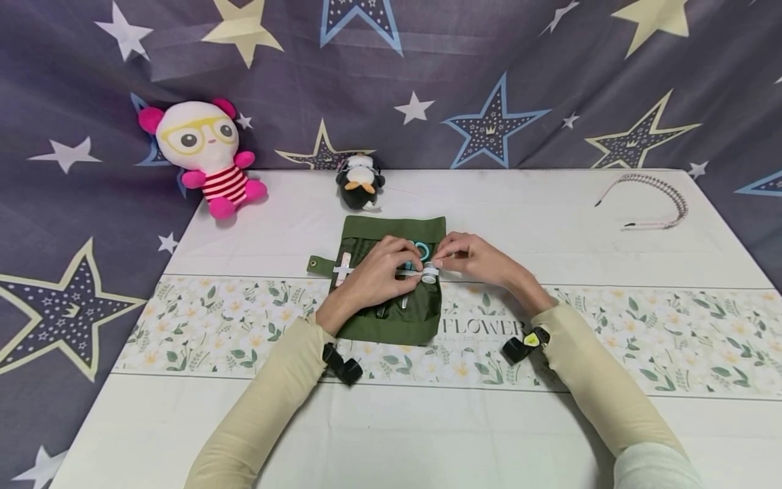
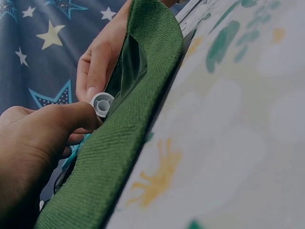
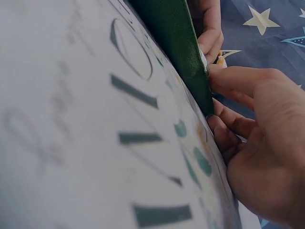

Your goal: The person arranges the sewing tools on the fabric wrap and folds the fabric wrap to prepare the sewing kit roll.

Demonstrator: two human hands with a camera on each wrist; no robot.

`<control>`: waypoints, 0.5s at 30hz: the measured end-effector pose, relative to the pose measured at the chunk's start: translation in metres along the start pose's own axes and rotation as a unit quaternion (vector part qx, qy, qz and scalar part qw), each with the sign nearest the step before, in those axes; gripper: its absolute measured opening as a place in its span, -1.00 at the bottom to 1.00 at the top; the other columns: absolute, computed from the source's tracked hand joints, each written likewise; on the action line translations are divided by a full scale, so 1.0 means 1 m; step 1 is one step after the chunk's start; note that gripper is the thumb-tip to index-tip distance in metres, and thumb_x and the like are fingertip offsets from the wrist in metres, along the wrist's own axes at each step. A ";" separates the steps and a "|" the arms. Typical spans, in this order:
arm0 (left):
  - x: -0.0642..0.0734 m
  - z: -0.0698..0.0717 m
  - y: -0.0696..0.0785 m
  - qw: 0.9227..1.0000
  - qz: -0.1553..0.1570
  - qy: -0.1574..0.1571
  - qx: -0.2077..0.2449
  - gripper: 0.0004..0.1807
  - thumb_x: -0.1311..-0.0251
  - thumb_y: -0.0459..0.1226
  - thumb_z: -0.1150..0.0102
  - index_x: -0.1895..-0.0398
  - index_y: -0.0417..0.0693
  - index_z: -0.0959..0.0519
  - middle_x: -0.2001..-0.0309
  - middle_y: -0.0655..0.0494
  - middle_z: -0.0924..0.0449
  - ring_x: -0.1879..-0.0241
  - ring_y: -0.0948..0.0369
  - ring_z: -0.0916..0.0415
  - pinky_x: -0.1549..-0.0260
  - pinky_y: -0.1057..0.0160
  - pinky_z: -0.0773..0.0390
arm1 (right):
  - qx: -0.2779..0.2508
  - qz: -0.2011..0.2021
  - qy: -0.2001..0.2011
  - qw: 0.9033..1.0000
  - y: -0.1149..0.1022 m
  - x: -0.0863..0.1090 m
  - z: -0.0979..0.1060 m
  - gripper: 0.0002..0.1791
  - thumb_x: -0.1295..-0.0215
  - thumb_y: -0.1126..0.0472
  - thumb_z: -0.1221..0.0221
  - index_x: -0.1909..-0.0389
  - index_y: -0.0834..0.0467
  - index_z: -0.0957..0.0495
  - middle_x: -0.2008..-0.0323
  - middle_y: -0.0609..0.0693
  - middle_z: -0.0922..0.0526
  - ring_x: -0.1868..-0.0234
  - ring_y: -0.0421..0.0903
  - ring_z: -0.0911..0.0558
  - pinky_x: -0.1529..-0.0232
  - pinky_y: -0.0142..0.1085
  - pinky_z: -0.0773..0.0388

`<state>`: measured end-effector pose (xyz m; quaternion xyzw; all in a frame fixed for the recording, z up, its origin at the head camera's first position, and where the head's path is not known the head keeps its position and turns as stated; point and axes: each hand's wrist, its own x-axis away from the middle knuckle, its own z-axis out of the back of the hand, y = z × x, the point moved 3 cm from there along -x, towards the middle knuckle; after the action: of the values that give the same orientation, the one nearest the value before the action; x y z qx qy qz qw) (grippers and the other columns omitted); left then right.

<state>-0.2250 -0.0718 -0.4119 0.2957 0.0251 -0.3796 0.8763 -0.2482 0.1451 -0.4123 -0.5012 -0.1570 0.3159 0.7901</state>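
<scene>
A dark green fabric pouch (image 1: pixel 391 331) lies unfolded on the table. At its right side a small white tape roll (image 1: pixel 430 274) sits by a white elastic strap; its hollow end shows in the left wrist view (image 2: pixel 102 104). My left hand (image 1: pixel 385 272) reaches across the pouch and pinches the roll between thumb and fingers. On the opposite side, my right hand (image 1: pixel 473 259) grips the pouch's right edge, its fingertips close against the roll. Teal-handled scissors (image 1: pixel 422 250) are tucked in the pouch beyond the left fingers. Adhesive bandages (image 1: pixel 344 268) sit under the strap at the left.
A pink-and-white plush toy (image 1: pixel 222 183) and a penguin plush (image 1: pixel 359 182) sit at the back. A headband (image 1: pixel 660 193) lies at the far right. A starry curtain (image 1: pixel 415 61) hangs behind the table (image 1: pixel 427 435). The pouch's snap tab (image 1: pixel 320 265) sticks out leftward.
</scene>
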 end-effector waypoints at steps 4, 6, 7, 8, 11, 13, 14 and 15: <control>0.001 0.001 0.000 1.000 0.005 0.002 -0.004 -0.92 -0.36 -0.26 -0.31 0.17 -0.04 -0.73 -0.10 0.00 -0.59 -0.19 -0.02 -0.40 -0.22 -0.04 -0.40 | 0.002 0.000 0.010 1.000 0.001 0.000 -0.001 -0.80 -0.53 0.30 -0.19 -0.02 0.23 -0.73 0.07 0.09 -0.62 0.14 0.04 -0.48 0.13 -0.15 -0.44; 0.001 0.001 0.001 1.000 0.006 0.002 -0.005 -0.91 -0.36 -0.26 -0.31 0.16 -0.04 -0.73 -0.10 0.00 -0.59 -0.19 -0.02 -0.40 -0.22 -0.04 -0.40 | 0.005 0.002 0.016 1.000 0.001 0.000 -0.001 -0.78 -0.53 0.29 -0.18 -0.05 0.23 -0.72 0.09 0.08 -0.62 0.20 0.05 -0.45 0.18 -0.18 -0.41; 0.001 0.001 0.001 1.000 0.007 0.002 -0.006 -0.91 -0.36 -0.26 -0.31 0.16 -0.04 -0.73 -0.10 0.00 -0.59 -0.19 -0.01 -0.40 -0.22 -0.04 -0.40 | 0.007 0.003 0.019 1.000 0.002 0.000 -0.001 -0.78 -0.54 0.29 -0.18 -0.05 0.22 -0.72 0.11 0.08 -0.61 0.24 0.04 -0.44 0.21 -0.20 -0.40; 0.001 0.001 0.001 1.000 0.007 0.003 -0.007 -0.91 -0.36 -0.26 -0.31 0.16 -0.04 -0.73 -0.10 0.00 -0.59 -0.19 -0.01 -0.40 -0.22 -0.04 -0.40 | 0.008 0.005 0.022 1.000 0.002 0.000 -0.001 -0.78 -0.54 0.30 -0.17 -0.05 0.22 -0.72 0.12 0.08 -0.61 0.27 0.04 -0.42 0.24 -0.21 -0.38; 0.002 0.002 0.001 1.000 0.007 0.007 -0.008 -0.89 -0.36 -0.25 -0.32 0.14 -0.04 -0.73 -0.11 0.00 -0.59 -0.19 -0.01 -0.40 -0.22 -0.04 -0.40 | 0.010 0.013 0.036 0.999 0.001 0.000 -0.001 -0.79 -0.54 0.31 -0.17 -0.03 0.23 -0.72 0.16 0.08 -0.61 0.31 0.04 -0.41 0.27 -0.24 -0.37; 0.003 0.002 0.001 1.000 0.007 0.013 -0.009 -0.87 -0.36 -0.24 -0.33 0.12 -0.05 -0.73 -0.11 -0.01 -0.59 -0.19 -0.01 -0.41 -0.22 -0.04 -0.39 | 0.008 0.015 0.045 0.999 0.001 0.000 0.000 -0.80 -0.53 0.32 -0.17 -0.01 0.23 -0.72 0.18 0.09 -0.61 0.32 0.03 -0.42 0.28 -0.25 -0.37; 0.003 0.003 0.001 1.000 0.005 0.017 -0.010 -0.86 -0.35 -0.24 -0.34 0.11 -0.06 -0.73 -0.11 -0.02 -0.59 -0.18 -0.02 -0.41 -0.22 -0.04 -0.39 | 0.006 0.016 0.048 0.999 0.000 0.000 0.000 -0.80 -0.53 0.32 -0.17 -0.01 0.24 -0.72 0.17 0.09 -0.62 0.31 0.03 -0.43 0.27 -0.25 -0.39; 0.004 0.004 0.002 1.000 0.005 0.021 -0.011 -0.84 -0.35 -0.23 -0.35 0.09 -0.07 -0.73 -0.11 -0.03 -0.59 -0.18 -0.02 -0.41 -0.22 -0.05 -0.39 | 0.004 0.016 0.051 0.999 0.000 0.001 0.001 -0.80 -0.53 0.32 -0.17 -0.01 0.25 -0.72 0.17 0.10 -0.62 0.30 0.03 -0.45 0.26 -0.26 -0.41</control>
<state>-0.2218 -0.0758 -0.4089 0.2942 0.0458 -0.3685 0.8807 -0.2481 0.1460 -0.4117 -0.5162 -0.1075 0.3032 0.7938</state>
